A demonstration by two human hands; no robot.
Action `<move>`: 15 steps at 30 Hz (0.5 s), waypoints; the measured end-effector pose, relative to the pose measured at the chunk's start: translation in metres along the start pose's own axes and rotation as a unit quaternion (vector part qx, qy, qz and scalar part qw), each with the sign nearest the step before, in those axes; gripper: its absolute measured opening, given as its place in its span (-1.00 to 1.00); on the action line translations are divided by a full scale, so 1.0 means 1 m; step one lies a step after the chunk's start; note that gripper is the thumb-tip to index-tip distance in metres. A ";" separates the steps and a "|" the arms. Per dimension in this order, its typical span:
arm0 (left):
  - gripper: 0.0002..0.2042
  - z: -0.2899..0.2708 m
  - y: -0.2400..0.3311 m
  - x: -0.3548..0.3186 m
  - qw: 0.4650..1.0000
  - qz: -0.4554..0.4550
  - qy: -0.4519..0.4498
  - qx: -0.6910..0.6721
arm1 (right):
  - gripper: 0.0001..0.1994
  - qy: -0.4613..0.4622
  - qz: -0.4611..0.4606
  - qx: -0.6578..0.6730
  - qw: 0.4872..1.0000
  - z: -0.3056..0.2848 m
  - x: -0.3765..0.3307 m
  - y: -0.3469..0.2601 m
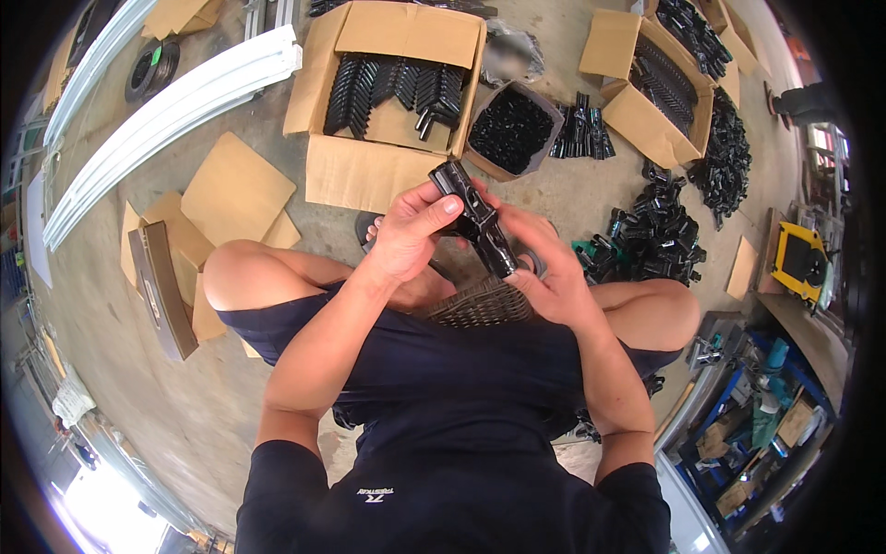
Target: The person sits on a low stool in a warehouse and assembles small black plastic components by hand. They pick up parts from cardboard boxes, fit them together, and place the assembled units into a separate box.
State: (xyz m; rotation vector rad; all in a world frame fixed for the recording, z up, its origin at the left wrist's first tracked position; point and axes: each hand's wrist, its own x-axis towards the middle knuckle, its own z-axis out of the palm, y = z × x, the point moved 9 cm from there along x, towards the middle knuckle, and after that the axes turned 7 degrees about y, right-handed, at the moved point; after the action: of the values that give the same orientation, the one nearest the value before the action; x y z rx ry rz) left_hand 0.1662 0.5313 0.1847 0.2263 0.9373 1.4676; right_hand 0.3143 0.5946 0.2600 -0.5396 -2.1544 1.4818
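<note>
In front of my lap I hold a glossy black angled bracket [476, 210] up in both hands. My left hand [408, 226] grips its upper end, thumb on top. Closed on the lower end is my right hand [552, 270], its thumb beneath the tip and its fingers along the side. Straight ahead, an open cardboard carton [365, 174] contains rows of stacked black angled brackets [395, 88]. Beside that carton stands a smaller box [556, 120] full of small black pieces [508, 131]. Woven wicker [484, 305] shows between my legs.
Several black parts [583, 129] lie right of the small box, with heaps of black brackets [660, 226] nearer me. Another open carton [637, 115] stands far right. Flat cardboard [240, 189] and long white metal strips [166, 129] lie left. A yellow-and-black object [801, 261] is at right.
</note>
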 end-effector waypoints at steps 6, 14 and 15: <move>-0.65 0.002 0.013 -0.001 0.997 0.053 0.035 0.036 | -0.29 -0.013 0.141 0.156 0.978 0.001 -0.005 0.031; -0.69 -0.007 0.007 0.002 0.994 0.068 0.070 0.049 | -0.37 0.027 0.209 0.218 0.953 0.011 0.003 0.068; -0.68 -0.006 0.008 0.002 0.994 0.077 0.064 0.047 | -0.37 0.007 0.258 0.233 0.937 0.016 -0.005 0.084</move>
State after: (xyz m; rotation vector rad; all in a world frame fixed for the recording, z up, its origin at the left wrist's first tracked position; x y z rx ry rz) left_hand 0.1558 0.5321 0.1848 0.2806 1.1147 1.5969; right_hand 0.3135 0.6084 0.1758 -0.9766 -1.6178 2.1720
